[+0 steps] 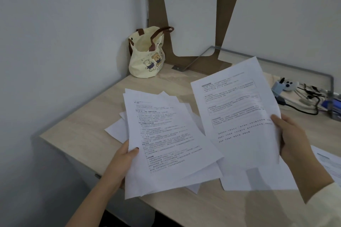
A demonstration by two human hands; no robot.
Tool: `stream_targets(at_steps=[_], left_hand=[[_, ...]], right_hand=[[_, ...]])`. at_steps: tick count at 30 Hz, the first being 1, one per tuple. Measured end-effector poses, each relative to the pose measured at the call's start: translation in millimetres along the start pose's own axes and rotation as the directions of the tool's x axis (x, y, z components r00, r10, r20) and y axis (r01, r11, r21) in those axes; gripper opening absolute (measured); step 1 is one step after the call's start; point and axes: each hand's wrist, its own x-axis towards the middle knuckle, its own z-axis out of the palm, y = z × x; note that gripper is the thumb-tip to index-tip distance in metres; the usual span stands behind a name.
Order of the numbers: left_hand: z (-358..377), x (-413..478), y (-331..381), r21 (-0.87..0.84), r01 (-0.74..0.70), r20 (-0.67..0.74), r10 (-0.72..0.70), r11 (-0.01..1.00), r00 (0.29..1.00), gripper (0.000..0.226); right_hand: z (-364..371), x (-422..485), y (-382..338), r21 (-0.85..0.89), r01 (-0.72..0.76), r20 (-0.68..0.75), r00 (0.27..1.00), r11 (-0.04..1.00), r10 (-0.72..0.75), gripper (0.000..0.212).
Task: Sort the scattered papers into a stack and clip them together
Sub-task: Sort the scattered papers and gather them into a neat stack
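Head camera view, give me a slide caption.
Left hand holds a sheaf of papers, right hand lifts a single sheet.

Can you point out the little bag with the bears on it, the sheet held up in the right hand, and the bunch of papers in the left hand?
bear bag (145,61): head view, on its cream front.
raised sheet (236,108): head view, middle of the printed page.
bunch of papers (166,140): head view, middle of the top page.

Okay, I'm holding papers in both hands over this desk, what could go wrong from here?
The left hand pinches a fanned bundle by one edge, partly past the desk edge; sheets could slip to the floor. The right hand holds its sheet by one side, so it may crease. No clip is in view.
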Motion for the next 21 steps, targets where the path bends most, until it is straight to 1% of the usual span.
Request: stream_targets(at_steps=[3, 6, 7, 8, 10, 11, 13, 15, 17, 18, 20, 21], left_hand=[[0.0, -2.6, 1.8, 0.078, -0.008, 0.045, 0.005, 0.997, 0.999, 0.031], [0.7, -7.0, 4.7, 0.113, -0.017, 0.063, 0.010, 0.993, 0.998, 0.030], [0.9, -8.4, 4.9, 0.109, -0.013, 0.073, 0.005, 0.994, 0.997, 0.030], [1.4, -9.5, 4.7, 0.092, -0.006, 0.084, -0.002, 0.996, 0.996, 0.031], [3.9, -11.0, 4.2, 0.044, 0.014, 0.099, -0.019, 0.999, 0.995, 0.031], [5.3, -10.8, 3.8, 0.024, 0.026, 0.102, -0.028, 0.999, 0.994, 0.031], [8.7, -10.7, 4.1, -0.025, 0.038, 0.112, -0.035, 0.999, 0.993, 0.029], [12.8, -12.3, 7.4, -0.085, 0.058, 0.134, -0.047, 0.995, 0.990, 0.033], [15.3, -11.1, 10.1, -0.132, 0.103, 0.125, -0.086, 0.986, 0.988, 0.044], [16.6, -10.6, 12.1, -0.150, 0.120, 0.117, -0.103, 0.981, 0.988, 0.046], [18.8, -11.2, 14.6, -0.146, 0.129, 0.132, -0.110, 0.981, 0.985, 0.041], [19.7, -10.3, 13.6, -0.124, 0.104, 0.145, -0.086, 0.987, 0.986, 0.037]], right_hand=[[-3.4, -4.9, -2.7, 0.117, -0.119, 0.074, 0.991, 0.986, 0.111, 0.016], [-5.9, -7.2, -3.6, 0.199, -0.214, 0.160, 0.970, 0.956, 0.183, 0.028], [-4.2, -8.9, -2.0, 0.202, -0.228, 0.166, 0.966, 0.953, 0.196, 0.027], [-0.4, -11.6, 1.3, 0.188, -0.224, 0.149, 0.969, 0.956, 0.198, 0.021], [10.2, -16.7, 15.1, 0.092, -0.191, 0.111, 0.977, 0.977, 0.181, 0.011], [15.6, -18.5, 25.2, 0.001, -0.172, 0.095, 0.981, 0.985, 0.171, 0.015], [26.7, -25.1, 44.5, -0.181, -0.123, 0.101, 0.985, 0.976, 0.143, 0.033], [37.8, -32.8, 59.1, -0.321, -0.049, 0.124, 0.988, 0.946, 0.093, 0.030], [49.3, -40.1, 68.1, -0.444, 0.022, 0.145, 0.988, 0.896, 0.048, 0.024], [54.6, -42.9, 71.4, -0.491, 0.052, 0.163, 0.986, 0.869, 0.033, 0.023], [63.4, -46.2, 78.1, -0.562, 0.096, 0.203, 0.979, 0.822, 0.024, 0.025], [67.6, -48.1, 80.7, -0.591, 0.115, 0.229, 0.973, 0.798, 0.029, 0.028]])
